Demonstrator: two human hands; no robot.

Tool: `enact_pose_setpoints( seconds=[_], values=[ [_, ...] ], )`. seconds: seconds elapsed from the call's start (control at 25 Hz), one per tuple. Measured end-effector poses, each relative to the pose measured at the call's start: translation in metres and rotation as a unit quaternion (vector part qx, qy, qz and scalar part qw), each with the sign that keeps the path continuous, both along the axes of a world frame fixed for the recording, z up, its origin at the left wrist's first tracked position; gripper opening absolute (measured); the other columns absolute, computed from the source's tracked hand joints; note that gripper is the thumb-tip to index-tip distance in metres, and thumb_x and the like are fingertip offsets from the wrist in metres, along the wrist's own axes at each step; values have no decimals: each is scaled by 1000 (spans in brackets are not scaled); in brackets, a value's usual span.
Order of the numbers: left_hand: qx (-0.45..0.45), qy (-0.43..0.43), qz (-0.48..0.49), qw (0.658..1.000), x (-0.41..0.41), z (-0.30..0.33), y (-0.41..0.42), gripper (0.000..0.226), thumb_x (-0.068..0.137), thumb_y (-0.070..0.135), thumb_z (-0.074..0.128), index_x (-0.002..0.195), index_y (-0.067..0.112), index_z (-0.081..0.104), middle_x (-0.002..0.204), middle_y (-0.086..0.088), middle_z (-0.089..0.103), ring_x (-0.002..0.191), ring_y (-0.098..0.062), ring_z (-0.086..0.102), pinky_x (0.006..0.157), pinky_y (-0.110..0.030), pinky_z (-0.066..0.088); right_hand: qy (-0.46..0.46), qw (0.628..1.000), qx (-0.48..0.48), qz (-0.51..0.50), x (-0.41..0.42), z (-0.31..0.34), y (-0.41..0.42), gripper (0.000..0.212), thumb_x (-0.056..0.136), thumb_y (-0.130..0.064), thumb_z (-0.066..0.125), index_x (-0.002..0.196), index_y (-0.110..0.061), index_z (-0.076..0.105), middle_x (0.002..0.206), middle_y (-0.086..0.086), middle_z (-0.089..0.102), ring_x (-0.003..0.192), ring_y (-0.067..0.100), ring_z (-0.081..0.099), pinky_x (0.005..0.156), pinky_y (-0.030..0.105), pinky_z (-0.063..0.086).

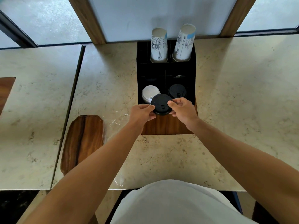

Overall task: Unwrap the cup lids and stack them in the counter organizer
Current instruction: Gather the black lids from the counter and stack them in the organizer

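A black counter organizer (166,67) with a wooden front (166,126) stands on the marble counter. Both hands hold a stack of black cup lids (161,103) just above the organizer's front edge, between its two front compartments. My left hand (142,113) grips the stack's left side and my right hand (183,109) grips its right side. White lids (149,93) fill the front left compartment and black lids (177,91) sit in the front right one.
Two stacks of printed paper cups (159,45) (184,43) stand upside down in the organizer's back slots. A wooden tray (82,141) lies left of the organizer, with clear plastic wrap (115,120) beside it. The marble counter (234,102) has a seam at the left.
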State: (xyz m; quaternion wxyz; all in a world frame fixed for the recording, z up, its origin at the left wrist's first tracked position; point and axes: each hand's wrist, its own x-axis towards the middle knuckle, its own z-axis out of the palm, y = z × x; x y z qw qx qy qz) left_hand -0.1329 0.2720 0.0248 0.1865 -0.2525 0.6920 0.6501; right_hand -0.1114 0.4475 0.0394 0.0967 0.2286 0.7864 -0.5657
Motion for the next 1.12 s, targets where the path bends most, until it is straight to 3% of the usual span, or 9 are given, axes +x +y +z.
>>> enact_pose_setpoints(
  seconds=[0.24,0.4,0.56,0.72,0.88,1.12],
  values=[
    [-23,33,0,999,-42,12,37,9,89,17,78,85,22,71,78,2,76,73,-10,77,59,-19,58,34,998,34,-32,-33,10,29,34,101,-28,59,129,-10,63,116,11,72,91,22,74,89,42,61],
    [-45,49,-24,997,-66,14,63,6,88,17,79,87,19,73,86,-3,77,75,-9,76,70,-26,63,39,995,68,-60,-51,13,51,32,99,-27,60,126,-11,66,112,8,74,88,21,75,89,42,61],
    [-54,17,-28,998,-74,11,83,8,90,13,76,97,10,74,86,-6,77,72,-12,76,64,-23,62,28,992,84,-86,-56,8,62,34,97,-29,64,127,-14,61,115,6,72,86,22,75,84,37,63],
    [-20,-46,-4,999,-78,6,88,4,91,11,74,89,12,71,90,-5,75,70,-11,74,65,-23,59,14,991,110,-70,-56,2,65,31,97,-32,63,122,-15,64,110,6,74,84,20,76,83,39,63],
    [-53,-37,0,998,-81,2,88,11,89,12,76,80,15,70,83,-5,75,63,-9,74,56,-20,56,15,988,151,-41,-59,2,64,33,97,-34,62,123,-13,67,112,5,76,94,22,75,89,42,61],
    [-52,-64,-15,997,-82,-6,88,11,91,13,74,82,15,68,87,-7,74,75,-16,75,64,-25,59,7,983,181,-13,-58,1,65,35,99,-35,62,124,-12,68,115,6,75,97,23,75,91,41,60]
  ],
)
